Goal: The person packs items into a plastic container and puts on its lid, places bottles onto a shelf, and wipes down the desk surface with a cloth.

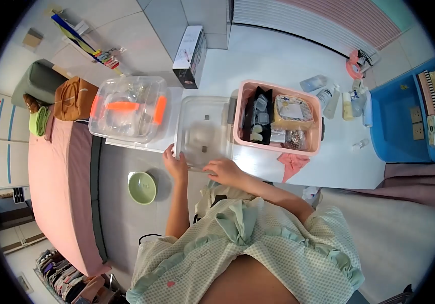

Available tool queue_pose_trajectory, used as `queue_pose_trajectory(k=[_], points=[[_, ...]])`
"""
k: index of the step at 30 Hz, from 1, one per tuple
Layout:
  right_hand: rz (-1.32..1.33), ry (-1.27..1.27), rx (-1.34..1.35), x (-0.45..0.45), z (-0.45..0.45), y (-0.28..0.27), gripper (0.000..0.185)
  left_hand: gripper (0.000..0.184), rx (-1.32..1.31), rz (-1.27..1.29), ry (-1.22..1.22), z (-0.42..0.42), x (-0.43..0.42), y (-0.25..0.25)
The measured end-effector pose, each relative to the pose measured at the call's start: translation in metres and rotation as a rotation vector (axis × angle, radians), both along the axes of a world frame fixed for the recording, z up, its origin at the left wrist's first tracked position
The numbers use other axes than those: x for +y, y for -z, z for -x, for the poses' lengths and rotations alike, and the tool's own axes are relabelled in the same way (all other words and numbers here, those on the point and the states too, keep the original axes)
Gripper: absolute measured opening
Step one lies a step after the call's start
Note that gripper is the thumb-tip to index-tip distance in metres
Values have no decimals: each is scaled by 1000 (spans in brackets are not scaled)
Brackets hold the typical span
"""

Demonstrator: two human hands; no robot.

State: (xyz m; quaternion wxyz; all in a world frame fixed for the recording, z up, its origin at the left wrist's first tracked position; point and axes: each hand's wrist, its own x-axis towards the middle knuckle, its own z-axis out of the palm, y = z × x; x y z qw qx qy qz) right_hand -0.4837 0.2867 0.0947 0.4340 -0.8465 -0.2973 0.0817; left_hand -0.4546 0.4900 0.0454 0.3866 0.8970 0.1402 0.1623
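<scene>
A clear plastic lid [205, 133] lies on the white table, beside the left wall of a pink storage box [277, 147]. My left hand [175, 163] is at the lid's near left corner, its fingers against the edge. Along the near edge, toward the right, rests my right hand [223, 171] with its fingers spread. The pink box stands without a cover and holds a black divider pouch [262, 114], a patterned yellow pouch [293, 112] and a clear bag of small beads [295, 140]. A pink cloth [293, 165] hangs over the table's front edge.
To the left stands a clear box with orange latches [128, 124]. Bottles [347, 105] and a blue bin [390, 126] are at the right. A tall carton [189, 57] stands behind the lid. A green basin [142, 188] sits on the floor.
</scene>
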Motion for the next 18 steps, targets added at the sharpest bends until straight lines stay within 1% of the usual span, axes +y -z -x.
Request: queue_pose_trajectory(k=[2,3,6,9,12,15,18], points=[[111,-13,34,8,-1,14,22,40,-28,60,39,3,10,13],[167,-19,49,11,-2,19,22,38,-18,130,15,1,12,17],[250,-42,8,14,-4,30,26,35,67,196,37,1,19,25],[294,-51,13,15,-1,33,21,33,167,52,88,-4,24,25],[238,-16,9,14,3,38,16,33,267,78,52,-8,24,24],[232,2,43,13,4,46,15,31,302,42,73,-8,22,22],[179,36,20,13,9,50,13,29,298,-43,119,-6,23,26]])
